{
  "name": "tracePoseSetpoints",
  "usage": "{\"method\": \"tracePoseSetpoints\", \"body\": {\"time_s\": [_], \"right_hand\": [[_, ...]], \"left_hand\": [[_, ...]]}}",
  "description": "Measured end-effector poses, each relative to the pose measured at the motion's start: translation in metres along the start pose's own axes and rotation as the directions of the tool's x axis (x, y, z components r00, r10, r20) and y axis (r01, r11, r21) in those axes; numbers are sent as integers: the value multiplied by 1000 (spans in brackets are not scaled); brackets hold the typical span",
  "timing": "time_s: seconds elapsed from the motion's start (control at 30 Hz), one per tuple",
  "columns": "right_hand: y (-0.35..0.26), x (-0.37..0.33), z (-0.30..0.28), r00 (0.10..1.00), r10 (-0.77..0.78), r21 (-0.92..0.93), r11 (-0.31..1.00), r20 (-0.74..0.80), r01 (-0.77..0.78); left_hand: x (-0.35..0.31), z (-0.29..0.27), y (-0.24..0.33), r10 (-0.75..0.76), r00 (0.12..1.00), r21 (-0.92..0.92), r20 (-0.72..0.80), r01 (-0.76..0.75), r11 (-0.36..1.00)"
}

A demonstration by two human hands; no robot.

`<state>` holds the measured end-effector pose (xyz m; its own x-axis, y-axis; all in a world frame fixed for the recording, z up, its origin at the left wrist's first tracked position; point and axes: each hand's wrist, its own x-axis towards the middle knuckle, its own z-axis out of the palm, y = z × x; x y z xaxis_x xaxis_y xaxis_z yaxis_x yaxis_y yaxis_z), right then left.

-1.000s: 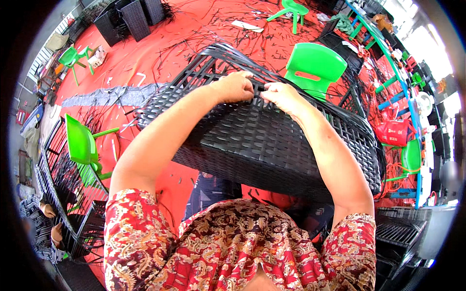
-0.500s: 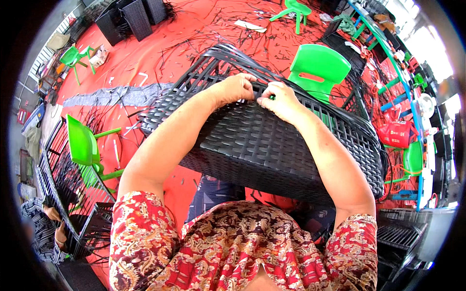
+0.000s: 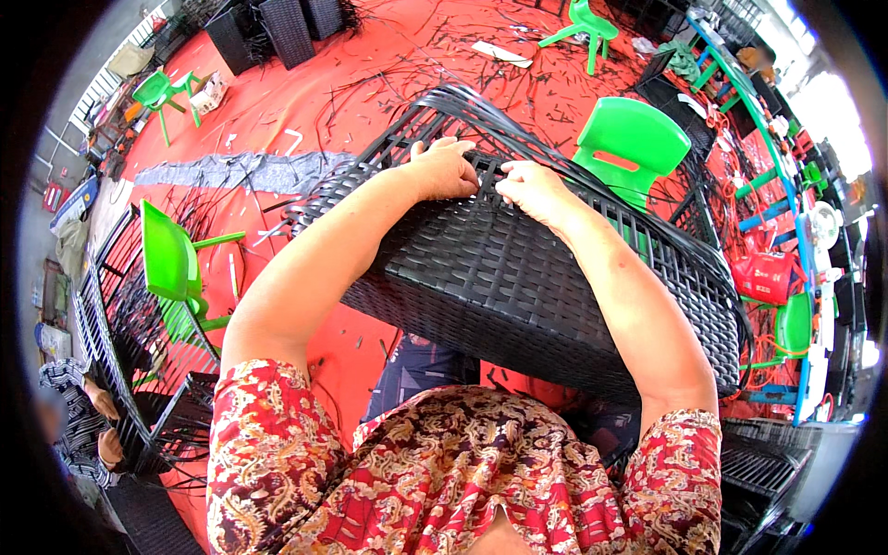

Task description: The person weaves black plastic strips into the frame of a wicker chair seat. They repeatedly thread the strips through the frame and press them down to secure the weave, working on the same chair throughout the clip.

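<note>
From afar, I saw the black woven frame (image 3: 499, 264) over the person's legs (image 3: 418, 368), presumably so both hands could reach its weave. The left hand (image 3: 446, 170) curled, the right hand (image 3: 538, 191) nearly pinched; whether either gripped strips (image 3: 488, 178), I couldn't tell.

Ahead of you, red floor covering (image 3: 264, 106), littered on the far side with loose black strips (image 3: 348, 17); a rumpled grey sheet (image 3: 240, 172) runs across it at left, a flat white piece (image 3: 502, 54) farther off. Standing on it, from where you sit: far left, a white basket (image 3: 211, 93) and dark woven pieces (image 3: 285, 32); far right, a green seat (image 3: 592, 26).
</note>
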<state>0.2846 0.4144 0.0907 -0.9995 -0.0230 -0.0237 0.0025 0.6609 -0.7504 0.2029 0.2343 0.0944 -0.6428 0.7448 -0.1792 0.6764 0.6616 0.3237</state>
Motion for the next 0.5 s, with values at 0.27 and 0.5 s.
{"method": "tracePoseSetpoints", "body": {"time_s": [0.27,0.5], "right_hand": [[-22,-8,-7,979,156,176,968,130,-178],[-7,-7,-4,994,40,103,993,98,-50]], "left_hand": [[0,3,-12,-1,995,-181,96,18,983],[0,4,-10,-1,996,-226,85,21,974]]}}
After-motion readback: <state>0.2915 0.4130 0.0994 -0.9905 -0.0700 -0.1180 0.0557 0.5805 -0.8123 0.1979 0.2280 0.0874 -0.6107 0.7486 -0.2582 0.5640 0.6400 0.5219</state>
